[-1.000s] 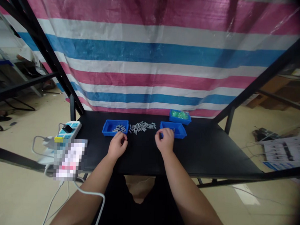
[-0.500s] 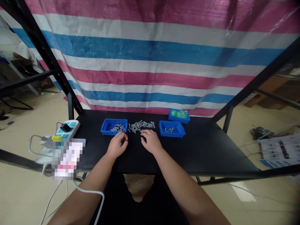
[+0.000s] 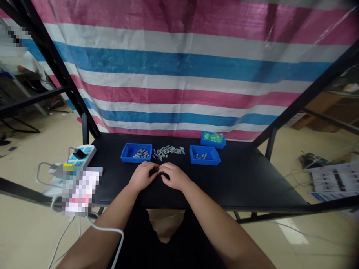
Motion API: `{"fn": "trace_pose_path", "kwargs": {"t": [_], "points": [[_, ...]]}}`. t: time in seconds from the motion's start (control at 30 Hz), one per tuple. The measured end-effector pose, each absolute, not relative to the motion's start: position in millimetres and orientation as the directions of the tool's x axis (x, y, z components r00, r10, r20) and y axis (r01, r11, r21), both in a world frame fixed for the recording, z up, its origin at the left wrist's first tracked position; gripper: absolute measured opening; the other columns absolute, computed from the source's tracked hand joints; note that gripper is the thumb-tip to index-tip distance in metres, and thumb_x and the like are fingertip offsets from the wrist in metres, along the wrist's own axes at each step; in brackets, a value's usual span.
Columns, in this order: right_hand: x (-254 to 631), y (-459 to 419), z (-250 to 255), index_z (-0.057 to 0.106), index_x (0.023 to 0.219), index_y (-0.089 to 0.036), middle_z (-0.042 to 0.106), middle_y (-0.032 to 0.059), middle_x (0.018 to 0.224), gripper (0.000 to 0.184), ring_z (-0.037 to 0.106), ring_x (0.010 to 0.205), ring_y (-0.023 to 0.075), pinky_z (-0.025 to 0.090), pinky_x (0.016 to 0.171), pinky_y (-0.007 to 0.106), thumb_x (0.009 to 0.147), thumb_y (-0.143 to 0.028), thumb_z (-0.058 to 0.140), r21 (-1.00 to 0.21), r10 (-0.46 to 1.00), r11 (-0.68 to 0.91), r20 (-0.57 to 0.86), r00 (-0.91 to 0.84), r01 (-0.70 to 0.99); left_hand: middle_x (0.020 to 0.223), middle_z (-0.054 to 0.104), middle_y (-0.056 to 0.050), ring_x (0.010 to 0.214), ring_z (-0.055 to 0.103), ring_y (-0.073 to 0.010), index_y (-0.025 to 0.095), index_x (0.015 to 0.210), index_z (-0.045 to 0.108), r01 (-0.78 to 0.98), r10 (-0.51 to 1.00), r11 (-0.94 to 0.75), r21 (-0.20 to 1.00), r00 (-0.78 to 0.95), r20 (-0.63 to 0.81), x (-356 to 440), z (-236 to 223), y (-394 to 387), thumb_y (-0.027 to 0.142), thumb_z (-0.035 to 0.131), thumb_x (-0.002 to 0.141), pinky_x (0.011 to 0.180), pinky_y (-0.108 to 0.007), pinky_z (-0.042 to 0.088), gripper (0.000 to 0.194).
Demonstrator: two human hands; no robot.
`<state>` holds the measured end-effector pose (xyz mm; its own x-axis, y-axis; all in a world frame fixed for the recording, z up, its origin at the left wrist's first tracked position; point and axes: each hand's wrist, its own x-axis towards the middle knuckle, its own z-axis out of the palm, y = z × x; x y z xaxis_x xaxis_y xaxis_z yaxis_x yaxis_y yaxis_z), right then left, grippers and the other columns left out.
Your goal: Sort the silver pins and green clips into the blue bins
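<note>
A blue rectangular plastic bin (image 3: pixel 136 161) of silver metal cylinders sits just beyond the left hand (image 3: pixel 141 176), whose fingers curl inward. Its fingertips meet the right hand's; any piece pinched there is indiscernible. The loose heap of small silver metal cylinders (image 3: pixel 167 151) stretches sideways, just beyond the half-curled right hand (image 3: pixel 175 177), the nearer one.

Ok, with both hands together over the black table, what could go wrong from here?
The left hand and right hand meet at the fingers, and whatever small piece they may hold is hidden, so it might slip unnoticed. The loose pile of grey metal cylinders lies just beyond them and could scatter if brushed. The white cable looks to pass across the left forearm and might snag.
</note>
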<state>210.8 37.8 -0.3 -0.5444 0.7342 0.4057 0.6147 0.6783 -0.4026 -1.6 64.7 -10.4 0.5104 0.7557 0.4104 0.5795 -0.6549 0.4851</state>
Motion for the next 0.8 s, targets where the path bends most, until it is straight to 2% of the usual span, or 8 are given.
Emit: {"fn": "trace_pose_path", "kwargs": {"t": [0.1, 0.2, 0.33, 0.43, 0.57, 0.67, 0.73, 0.8], "points": [[210, 42, -2, 0.067, 0.119, -0.026, 0.055, 0.0076, 0.141, 0.032, 0.051, 0.13, 0.0239, 0.041, 0.111, 0.043, 0.088, -0.022, 0.06, -0.341, 0.781, 0.601, 0.442, -0.441, 0.722, 0.099, 0.072, -0.007, 0.093, 0.064, -0.0235, 0.025, 0.106, 0.07, 0.589, 0.759, -0.651, 0.479, 0.487, 0.432, -2, -16, 68, 0.022, 0.062, 0.089, 0.086, -0.039, 0.053, 0.019], [210, 47, -7, 0.061, 0.132, -0.026, 0.042, 0.0089, 0.155, 0.043, 0.037, 0.142, 0.0282, 0.032, 0.117, 0.049, 0.089, -0.031, 0.063, -0.311, 0.831, 0.506, 0.427, -0.357, 0.805, 0.098, 0.072, -0.006, 0.093, 0.065, -0.0226, 0.026, 0.101, 0.071, 0.585, 0.746, -0.665, 0.464, 0.495, 0.445, -2, -20, 70, 0.02, 0.059, 0.09, 0.087, -0.039, 0.053, 0.017], [208, 51, -15, 0.061, 0.132, -0.024, 0.044, 0.0089, 0.153, 0.039, 0.034, 0.144, 0.0278, 0.026, 0.119, 0.051, 0.096, -0.037, 0.055, -0.314, 0.879, 0.413, 0.385, -0.283, 0.855, 0.094, 0.071, -0.006, 0.093, 0.065, -0.0222, 0.024, 0.096, 0.068, 0.586, 0.76, -0.648, 0.486, 0.455, 0.465, -1, -18, 67, 0.02, 0.056, 0.092, 0.086, -0.038, 0.054, 0.014], [208, 53, -18, 0.062, 0.13, -0.023, 0.051, 0.0088, 0.147, 0.037, 0.041, 0.139, 0.0277, 0.031, 0.117, 0.049, 0.097, -0.035, 0.053, -0.334, 0.89, 0.376, 0.39, -0.237, 0.864, 0.098, 0.071, -0.006, 0.096, 0.067, -0.0207, 0.024, 0.095, 0.066, 0.538, 0.763, -0.64, 0.549, 0.358, 0.539, -1, -12, 62, 0.023, 0.054, 0.094, 0.089, -0.037, 0.054, 0.012], [212, 55, -21, 0.067, 0.121, -0.019, 0.061, 0.0116, 0.124, 0.032, 0.055, 0.117, 0.0254, 0.045, 0.106, 0.043, 0.096, -0.027, 0.051, -0.391, 0.89, 0.341, 0.426, -0.161, 0.855, 0.103, 0.071, -0.007, 0.103, 0.067, -0.0212, 0.022, 0.094, 0.066, 0.569, 0.754, -0.562, 0.601, 0.053, 0.655, -8, -5, 58, 0.027, 0.057, 0.094, 0.096, -0.039, 0.053, 0.01], [218, 57, -25, 0.071, 0.109, -0.017, 0.061, 0.0108, 0.109, 0.029, 0.058, 0.105, 0.0224, 0.049, 0.1, 0.036, 0.09, -0.013, 0.049, -0.446, 0.883, 0.33, 0.457, -0.105, 0.832, 0.103, 0.071, -0.007, 0.094, 0.068, -0.0203, 0.02, 0.095, 0.067, 0.592, 0.733, -0.458, 0.663, -0.17, 0.659, -13, -5, 61, 0.029, 0.059, 0.093, 0.084, -0.035, 0.056, 0.012], [222, 58, -28, 0.072, 0.101, -0.018, 0.06, 0.0096, 0.105, 0.03, 0.058, 0.102, 0.0212, 0.05, 0.098, 0.033, 0.086, -0.007, 0.049, -0.477, 0.881, 0.33, 0.467, -0.083, 0.814, 0.104, 0.071, -0.007, 0.083, 0.067, -0.018, 0.019, 0.096, 0.068, 0.586, 0.733, -0.403, 0.703, -0.253, 0.631, -16, -7, 64, 0.031, 0.059, 0.093, 0.072, -0.031, 0.055, 0.015], [226, 59, -29, 0.071, 0.096, -0.019, 0.06, 0.0083, 0.102, 0.03, 0.059, 0.098, 0.0202, 0.051, 0.095, 0.032, 0.085, -0.004, 0.048, -0.511, 0.88, 0.338, 0.469, -0.073, 0.791, 0.104, 0.072, -0.007, 0.078, 0.067, -0.0168, 0.018, 0.099, 0.07, 0.582, 0.742, -0.364, 0.727, -0.29, 0.604, -18, -12, 69, 0.032, 0.059, 0.093, 0.069, -0.03, 0.054, 0.019]]}}
